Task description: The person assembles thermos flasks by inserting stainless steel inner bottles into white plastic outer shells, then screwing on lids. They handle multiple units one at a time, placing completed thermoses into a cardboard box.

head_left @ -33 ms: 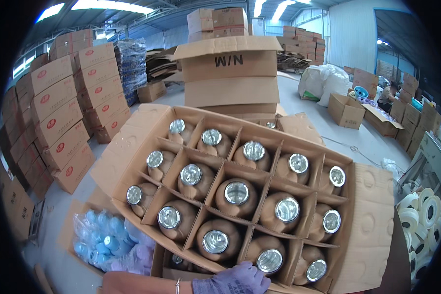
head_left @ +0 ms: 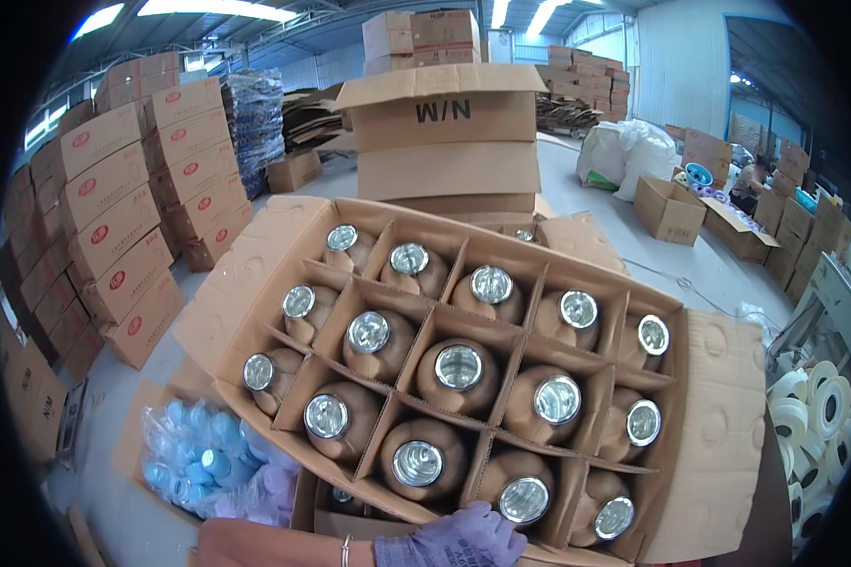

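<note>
A tilted cardboard box (head_left: 704,444) with its end flaps folded out fills the middle of the view. Brown dividers split it into compartments, each holding a round-shouldered brown flask liner (head_left: 459,378) with a shiny silver mouth. My left hand (head_left: 459,539), in a purple glove, reaches in from the lower left with a bracelet at its wrist. Its fingers are closed over the near wall of the box, beside the flask liner (head_left: 523,501) in the front row. My right hand is out of view. Below the box, part of another carton (head_left: 350,524) shows.
Behind stands an open tall carton (head_left: 444,170). Light-blue plastic cups (head_left: 208,463) in a bagged box lie lower left. Stacked cartons (head_left: 113,236) rise at left. Rolls of tape (head_left: 827,406) hang at right. A person (head_left: 749,184) sits far right among boxes.
The box and my left hand sit very slightly farther right in the picture. The grip looks the same.
</note>
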`<state>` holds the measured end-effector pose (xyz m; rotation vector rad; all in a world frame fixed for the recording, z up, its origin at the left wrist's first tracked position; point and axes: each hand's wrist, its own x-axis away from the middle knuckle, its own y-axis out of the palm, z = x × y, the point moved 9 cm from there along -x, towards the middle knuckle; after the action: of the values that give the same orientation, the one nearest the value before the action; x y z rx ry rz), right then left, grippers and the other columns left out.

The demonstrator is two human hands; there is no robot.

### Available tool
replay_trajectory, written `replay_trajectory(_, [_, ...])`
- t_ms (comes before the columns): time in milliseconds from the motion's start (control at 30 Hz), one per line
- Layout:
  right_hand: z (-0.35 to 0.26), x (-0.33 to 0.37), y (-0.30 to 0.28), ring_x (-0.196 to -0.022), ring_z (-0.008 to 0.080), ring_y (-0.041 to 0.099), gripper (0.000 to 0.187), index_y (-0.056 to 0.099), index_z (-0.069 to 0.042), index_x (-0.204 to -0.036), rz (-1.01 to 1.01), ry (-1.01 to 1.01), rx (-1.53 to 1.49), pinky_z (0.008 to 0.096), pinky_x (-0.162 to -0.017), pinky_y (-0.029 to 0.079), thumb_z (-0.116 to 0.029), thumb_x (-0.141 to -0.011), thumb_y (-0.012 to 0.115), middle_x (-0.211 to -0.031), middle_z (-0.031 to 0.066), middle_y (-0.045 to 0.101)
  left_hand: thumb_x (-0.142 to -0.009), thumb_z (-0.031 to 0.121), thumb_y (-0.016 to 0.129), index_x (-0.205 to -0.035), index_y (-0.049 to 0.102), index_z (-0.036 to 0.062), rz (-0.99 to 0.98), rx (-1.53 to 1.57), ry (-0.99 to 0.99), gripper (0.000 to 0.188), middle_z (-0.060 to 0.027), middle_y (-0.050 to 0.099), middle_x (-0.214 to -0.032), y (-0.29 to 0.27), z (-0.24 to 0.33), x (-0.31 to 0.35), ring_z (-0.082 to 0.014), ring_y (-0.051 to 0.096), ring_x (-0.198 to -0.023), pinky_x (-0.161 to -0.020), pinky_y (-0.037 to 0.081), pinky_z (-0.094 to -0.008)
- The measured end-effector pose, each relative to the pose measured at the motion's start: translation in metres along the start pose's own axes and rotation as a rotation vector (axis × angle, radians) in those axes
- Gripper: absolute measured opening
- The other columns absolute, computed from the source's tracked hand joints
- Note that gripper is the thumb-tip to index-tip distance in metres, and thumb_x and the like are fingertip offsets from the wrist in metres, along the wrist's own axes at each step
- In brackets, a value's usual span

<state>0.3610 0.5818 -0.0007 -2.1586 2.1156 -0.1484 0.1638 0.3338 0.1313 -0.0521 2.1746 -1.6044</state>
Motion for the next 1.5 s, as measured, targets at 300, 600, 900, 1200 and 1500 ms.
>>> replay_trajectory(300, [-0.021, 0.002, 0.008, -0.093, 0.0147, 0.065, 0.042, 0.065, -0.003, -0.121, -0.030, -0.041, 0.064, 0.0308, -0.082, 0.054, -0.037, -0.100, 0.054, -0.104, 0.0070, 0.069, -0.091, 0.030, 0.055, -0.080, 0.059, 0.0101, -0.239, 0.117, -0.091, 0.023, -0.0033, 0.060, -0.067, 0.013, 0.051, -0.018, -0.0190, 0.059, -0.061, -0.058, 0.043, -0.0391])
replay_trajectory(600, [0.062, 0.105, -0.048, -0.091, 0.0143, 0.065, 0.039, 0.066, -0.002, -0.118, 0.017, 0.112, 0.067, 0.0304, -0.080, 0.054, -0.035, -0.100, 0.055, -0.102, 0.0066, 0.070, -0.089, 0.055, 0.060, -0.074, 0.056, 0.0086, -0.217, 0.254, -0.264, 0.049, -0.0062, 0.060, -0.059, 0.083, -0.008, -0.007, -0.0253, 0.064, -0.055, -0.054, 0.049, -0.0364])
replay_trajectory(900, [0.157, 0.208, -0.099, -0.088, 0.0139, 0.065, 0.036, 0.067, -0.002, -0.116, 0.158, 0.281, -0.044, 0.0299, -0.078, 0.055, -0.032, -0.101, 0.055, -0.100, 0.0061, 0.070, -0.086, 0.019, 0.072, -0.118, 0.066, 0.0049, -0.045, 1.081, -0.660, 0.035, -0.0148, 0.069, -0.110, 0.029, -0.058, 0.087, -0.0318, 0.065, -0.103, -0.093, 0.050, -0.0401])
replay_trajectory(1200, [0.030, 0.306, -0.094, -0.095, 0.0201, 0.064, 0.024, 0.066, 0.002, -0.114, 0.693, -0.191, 0.067, 0.0282, -0.081, 0.051, -0.014, -0.099, 0.056, -0.107, 0.0121, 0.067, -0.083, 0.025, 0.062, -0.110, 0.066, -0.0041, 0.163, 0.514, -1.691, 0.040, -0.0251, 0.069, -0.100, 0.058, -0.140, 0.448, -0.0391, 0.066, -0.096, -0.086, 0.051, -0.0457])
replay_trajectory(1500, [-0.069, 0.188, -0.034, -0.114, 0.0341, 0.054, 0.067, 0.054, -0.005, -0.129, 0.234, 0.272, 1.521, 0.0540, -0.089, 0.048, -0.043, -0.078, 0.074, -0.125, 0.0151, 0.057, -0.082, 0.020, 0.062, -0.107, 0.067, -0.0051, 0.252, 0.454, -1.687, 0.036, -0.0201, 0.070, -0.091, 0.041, -0.131, 0.456, -0.0305, 0.066, -0.083, -0.076, 0.051, -0.0419])
